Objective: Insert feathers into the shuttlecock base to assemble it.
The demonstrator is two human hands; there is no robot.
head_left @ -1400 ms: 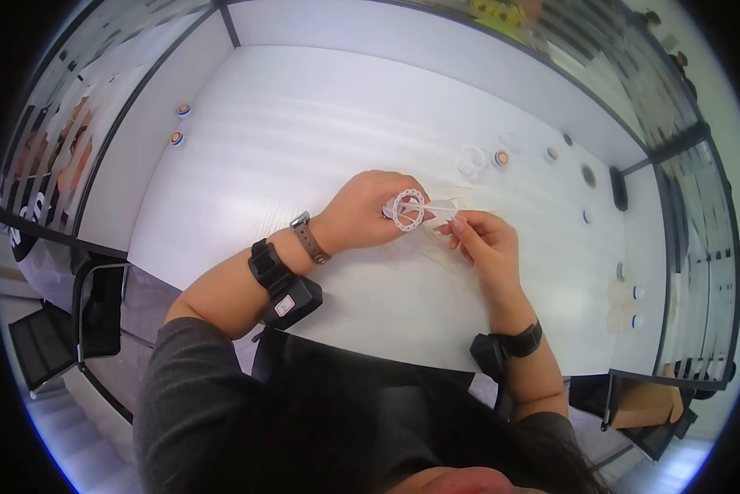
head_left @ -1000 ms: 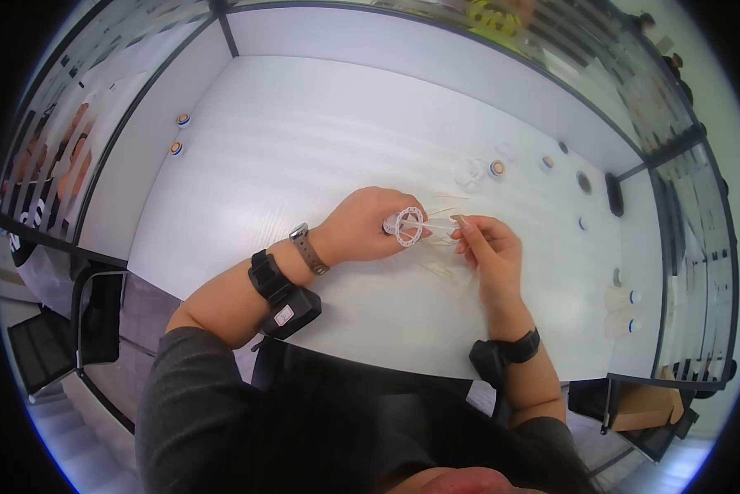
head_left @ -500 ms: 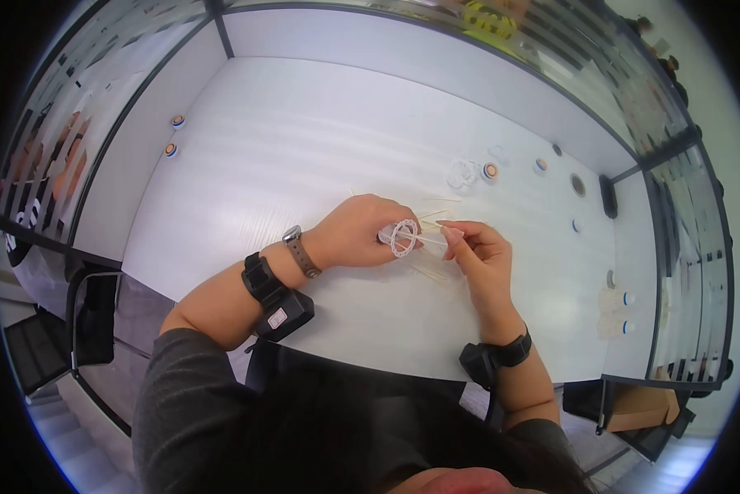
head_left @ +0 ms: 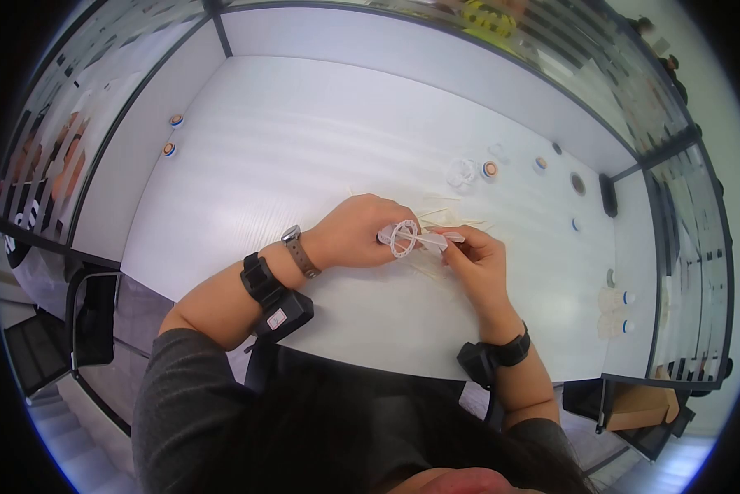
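My left hand (head_left: 361,232) is closed around a small white openwork ring frame (head_left: 403,240), which looks like part of a shuttlecock skirt. The ring faces right and the rest of the frame lies hidden in my fingers. My right hand (head_left: 481,262) pinches a white feather (head_left: 437,242) between thumb and fingertips. The feather's thin stem points left into the ring; where its tip ends is hidden. Under and behind both hands, several thin pale feather stems (head_left: 442,198) lie scattered on the white table (head_left: 287,123).
Beyond my right hand sit white ring frames (head_left: 462,174) and a shuttlecock cork (head_left: 489,170) with a blue band. Another cork (head_left: 540,165) stands farther right. Two shuttlecocks (head_left: 613,298) lie by the right edge. Two corks (head_left: 170,150) are by the left partition (head_left: 160,107).
The feather in my right hand has turned, and its broad white vane now shows nearer the ring. My right fingers have shifted slightly; my left hand holds the frame in place.
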